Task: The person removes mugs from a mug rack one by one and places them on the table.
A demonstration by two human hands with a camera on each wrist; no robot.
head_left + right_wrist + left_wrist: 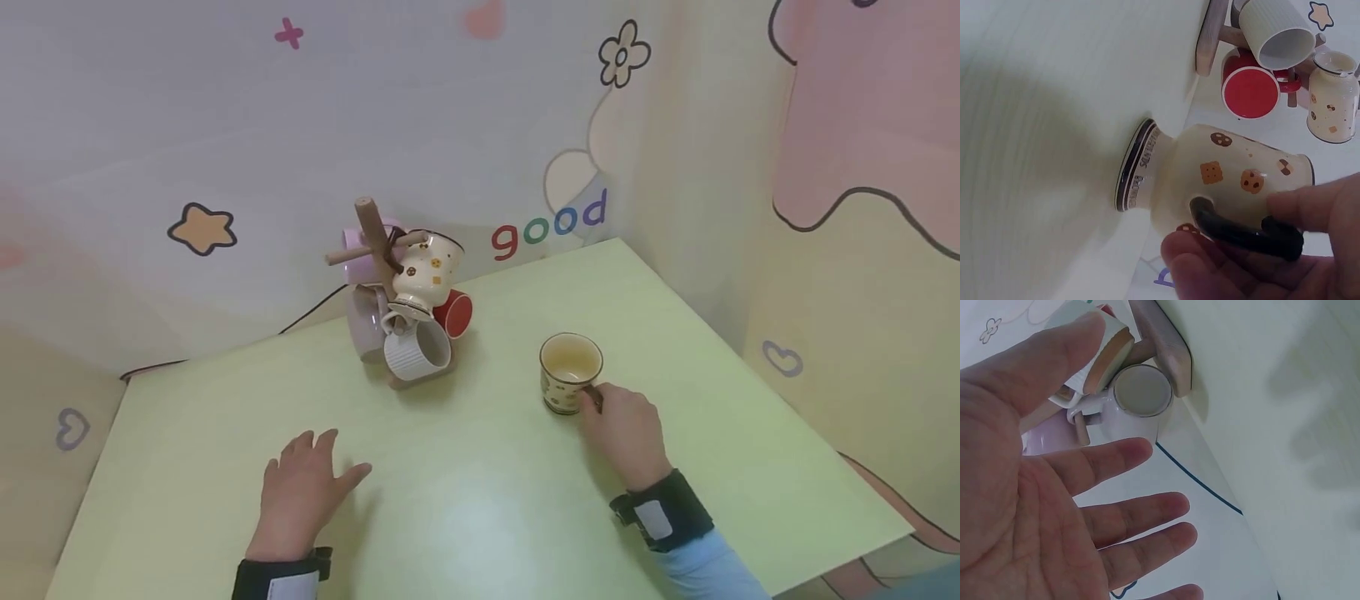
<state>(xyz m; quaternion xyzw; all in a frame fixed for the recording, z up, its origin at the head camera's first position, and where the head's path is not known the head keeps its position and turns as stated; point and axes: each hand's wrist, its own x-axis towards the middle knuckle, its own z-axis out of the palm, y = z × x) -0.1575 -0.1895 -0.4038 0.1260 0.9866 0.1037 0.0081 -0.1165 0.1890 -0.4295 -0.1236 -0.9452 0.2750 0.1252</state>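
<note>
A cream mug (562,387) with cookie prints and a dark brown handle stands upright at the right of the table. My right hand (624,429) holds it by that handle; in the right wrist view the thumb is near the rim and the fingers curl beneath the handle (1241,236). My left hand (300,492) is held over the left part of the table, fingers spread and holding nothing. Beyond it is a wooden mug tree (372,242), where a second cookie-print mug (429,271) hangs base down toward the front.
Also on the tree hang a white ribbed mug (417,352), a red mug (455,315), a pale mug (366,323) and a lilac mug (358,262). Behind the pale green table (465,500) rise printed walls, close along its back and right edges.
</note>
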